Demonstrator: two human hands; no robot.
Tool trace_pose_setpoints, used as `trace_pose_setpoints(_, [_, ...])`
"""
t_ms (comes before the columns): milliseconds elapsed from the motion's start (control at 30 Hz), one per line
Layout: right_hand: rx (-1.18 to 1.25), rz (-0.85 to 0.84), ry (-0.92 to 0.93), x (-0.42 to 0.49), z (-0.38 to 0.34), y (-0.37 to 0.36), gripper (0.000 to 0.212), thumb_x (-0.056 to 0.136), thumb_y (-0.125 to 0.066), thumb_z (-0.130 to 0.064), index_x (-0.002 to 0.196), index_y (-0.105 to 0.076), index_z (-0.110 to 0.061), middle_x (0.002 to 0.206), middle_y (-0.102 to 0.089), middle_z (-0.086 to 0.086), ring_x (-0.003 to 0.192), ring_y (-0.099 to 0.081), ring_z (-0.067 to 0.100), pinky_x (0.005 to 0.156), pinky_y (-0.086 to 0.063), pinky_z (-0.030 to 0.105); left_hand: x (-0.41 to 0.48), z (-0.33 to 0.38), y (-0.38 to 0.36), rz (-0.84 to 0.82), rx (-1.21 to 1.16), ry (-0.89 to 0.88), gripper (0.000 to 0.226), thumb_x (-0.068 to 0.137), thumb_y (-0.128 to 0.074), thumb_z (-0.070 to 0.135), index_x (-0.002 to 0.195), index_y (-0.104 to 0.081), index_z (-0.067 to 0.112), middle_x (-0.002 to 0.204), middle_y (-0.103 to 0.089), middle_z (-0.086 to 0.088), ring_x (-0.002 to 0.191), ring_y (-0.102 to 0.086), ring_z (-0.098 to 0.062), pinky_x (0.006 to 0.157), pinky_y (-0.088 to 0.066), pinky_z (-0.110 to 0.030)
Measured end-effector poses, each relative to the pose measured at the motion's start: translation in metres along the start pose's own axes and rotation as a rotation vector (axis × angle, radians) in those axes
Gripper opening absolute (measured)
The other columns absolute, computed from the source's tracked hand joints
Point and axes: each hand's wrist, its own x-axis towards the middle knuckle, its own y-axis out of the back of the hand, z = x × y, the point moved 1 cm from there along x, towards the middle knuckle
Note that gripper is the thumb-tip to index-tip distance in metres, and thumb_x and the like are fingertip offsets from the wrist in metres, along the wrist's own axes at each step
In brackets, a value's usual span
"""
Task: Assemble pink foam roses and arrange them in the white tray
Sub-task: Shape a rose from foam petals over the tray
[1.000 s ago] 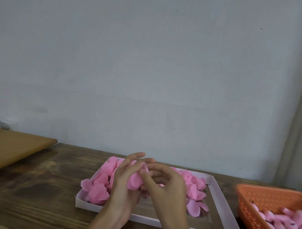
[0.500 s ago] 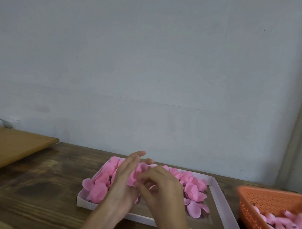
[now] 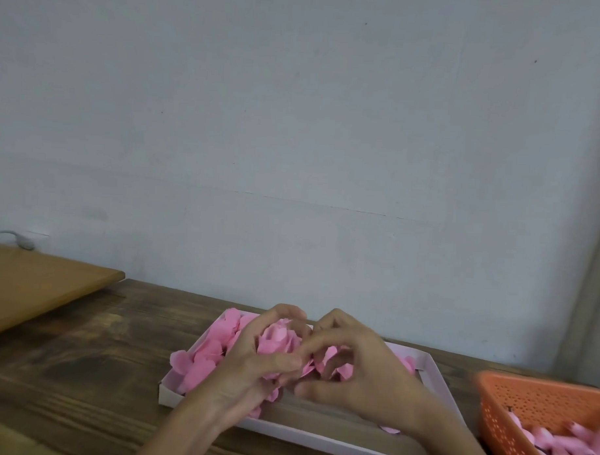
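Observation:
A pink foam rose (image 3: 281, 339) is held above the white tray (image 3: 436, 378). My left hand (image 3: 252, 372) curls its fingers round the rose from the left. My right hand (image 3: 358, 372) meets it from the right and pinches the rose's petals (image 3: 324, 359) with its fingertips. Several loose pink petals (image 3: 202, 360) lie in the tray's left part. More pink pieces at the tray's right are mostly hidden behind my right hand.
An orange perforated basket (image 3: 537, 399) at the right edge holds several pink rose buds (image 3: 563, 451). The tray stands on a dark wooden table (image 3: 83, 356) against a pale wall. A lighter wooden board (image 3: 34, 282) lies at the far left.
Both hands have shifted a little right over the tray. The right hand's fingers have spread round the rose, and more of the rose shows between the hands.

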Motion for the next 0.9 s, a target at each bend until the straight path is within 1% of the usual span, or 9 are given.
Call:
trace_pose_setpoints(67, [0.056, 0.096, 0.018, -0.002, -0.001, 0.008, 0.024, 0.074, -0.092, -0.024, 0.091, -0.079, -0.035, 0.099, -0.062, -0.009, 0.091, -0.067, 0.015, 0.079, -0.06, 0.036, 0.0, 0.0, -0.001, -0.002, 0.08, -0.009, 0.068, 0.057, -0.095, -0.001, 0.116, -0.073, 0.023, 0.106, -0.068, -0.023, 0.073, -0.059, -0.031, 0.063, -0.048, -0.038])
trace_pose_setpoints(167, [-0.088, 0.171, 0.106, -0.004, 0.001, 0.012, 0.034, 0.075, -0.089, -0.033, 0.103, -0.074, -0.045, 0.102, -0.061, -0.012, 0.099, -0.064, 0.016, 0.077, -0.055, 0.024, 0.0, -0.004, 0.0, 0.039, 0.28, 0.004, 0.074, 0.055, -0.102, 0.011, 0.119, -0.07, 0.032, 0.11, -0.071, -0.018, 0.083, -0.062, -0.043, 0.07, -0.05, -0.05])
trace_pose_setpoints(267, [-0.248, 0.11, 0.115, -0.002, 0.004, 0.005, 0.035, 0.079, -0.084, -0.041, 0.11, -0.072, -0.052, 0.105, -0.052, -0.013, 0.1, -0.059, 0.014, 0.078, -0.051, 0.021, 0.001, -0.007, -0.001, 0.065, 0.42, -0.001, 0.069, 0.06, -0.089, 0.008, 0.119, -0.068, 0.035, 0.108, -0.073, -0.016, 0.076, -0.058, -0.039, 0.065, -0.045, -0.045])
trace_pose_setpoints(400, [-0.338, 0.104, 0.122, -0.002, 0.009, 0.005, 0.032, 0.082, -0.076, -0.05, 0.113, -0.071, -0.056, 0.109, -0.048, -0.02, 0.1, -0.058, 0.01, 0.079, -0.05, 0.02, 0.001, -0.005, -0.004, 0.04, 0.488, -0.02, 0.06, 0.063, -0.093, 0.014, 0.115, -0.068, 0.03, 0.099, -0.072, -0.017, 0.076, -0.054, -0.034, 0.068, -0.045, -0.051])
trace_pose_setpoints(467, [-0.346, 0.097, 0.121, -0.002, 0.011, 0.005, 0.033, 0.082, -0.073, -0.052, 0.114, -0.07, -0.057, 0.109, -0.048, -0.021, 0.1, -0.058, 0.01, 0.079, -0.049, 0.017, 0.001, -0.003, -0.005, 0.016, 0.513, -0.046, 0.057, 0.065, -0.096, 0.018, 0.113, -0.068, 0.029, 0.106, -0.073, -0.014, 0.082, -0.063, -0.033, 0.069, -0.052, -0.046])
trace_pose_setpoints(567, [-0.35, 0.102, 0.126, 0.0, 0.013, 0.006, 0.035, 0.082, -0.075, -0.047, 0.115, -0.07, -0.057, 0.109, -0.047, -0.022, 0.1, -0.058, 0.009, 0.078, -0.044, 0.01, 0.001, -0.001, -0.008, 0.008, 0.576, -0.091, 0.055, 0.064, -0.097, 0.024, 0.111, -0.068, 0.034, 0.115, -0.073, -0.001, 0.103, -0.073, -0.022, 0.069, -0.059, -0.03])
trace_pose_setpoints(667, [-0.359, 0.106, 0.133, 0.0, 0.014, 0.006, 0.036, 0.083, -0.075, -0.046, 0.115, -0.069, -0.058, 0.111, -0.048, -0.02, 0.098, -0.059, 0.011, 0.077, -0.046, 0.011, 0.002, -0.001, -0.007, 0.021, 0.636, -0.138, 0.053, 0.063, -0.094, 0.026, 0.108, -0.067, 0.036, 0.115, -0.071, 0.004, 0.114, -0.07, -0.022, 0.078, -0.06, -0.034])
trace_pose_setpoints(800, [-0.368, 0.117, 0.148, 0.0, 0.015, 0.005, 0.031, 0.083, -0.073, -0.052, 0.113, -0.07, -0.057, 0.111, -0.048, -0.022, 0.097, -0.059, 0.01, 0.077, -0.045, 0.011, 0.002, 0.0, -0.007, 0.003, 0.65, -0.164, 0.047, 0.066, -0.091, 0.019, 0.104, -0.067, 0.032, 0.112, -0.069, -0.001, 0.108, -0.069, -0.021, 0.069, -0.058, -0.028])
trace_pose_setpoints(900, [-0.367, 0.101, 0.143, 0.001, 0.015, 0.004, 0.031, 0.085, -0.071, -0.054, 0.115, -0.069, -0.057, 0.112, -0.047, -0.023, 0.098, -0.059, 0.011, 0.079, -0.048, 0.016, 0.001, 0.001, -0.007, -0.011, 0.652, -0.157, 0.046, 0.067, -0.09, 0.017, 0.104, -0.067, 0.031, 0.11, -0.071, -0.001, 0.102, -0.071, -0.021, 0.069, -0.058, -0.027])
